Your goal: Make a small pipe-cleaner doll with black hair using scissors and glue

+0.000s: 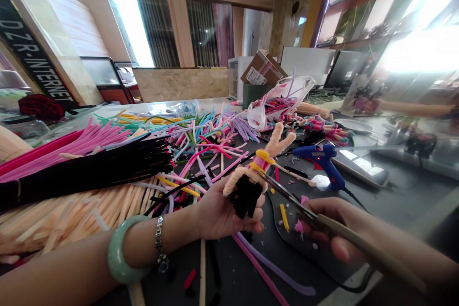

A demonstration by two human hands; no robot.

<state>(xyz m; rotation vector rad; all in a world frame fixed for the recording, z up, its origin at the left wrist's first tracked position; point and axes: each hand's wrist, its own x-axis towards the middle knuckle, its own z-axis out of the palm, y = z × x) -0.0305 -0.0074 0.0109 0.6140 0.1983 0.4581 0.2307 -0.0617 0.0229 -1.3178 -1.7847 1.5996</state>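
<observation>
My left hand (218, 208) has its fingers closed round a small pipe-cleaner doll (265, 160), tilted with its peach legs pointing up and away. Black fuzzy pieces (245, 196) cover the doll's head end, nearest me, and yellow bands go round its middle. In my right hand (340, 229) is a pair of scissors (287, 192), gripped near the pivot. Their blade tips reach the yellow band at the doll's middle; whether they touch it I cannot tell. The scissors' handles run back blurred toward the lower right. A thin peach stem (296, 174) sticks out sideways from the doll.
A blue glue gun (324, 160) with a red light stands beyond my right hand, beside a phone (360, 167). Black, pink and peach pipe-cleaner bundles (86, 169) lie at left. Loose stems and offcuts (284, 217) litter the dark table. A plastic bag (279, 100) and cardboard box (263, 69) stand behind.
</observation>
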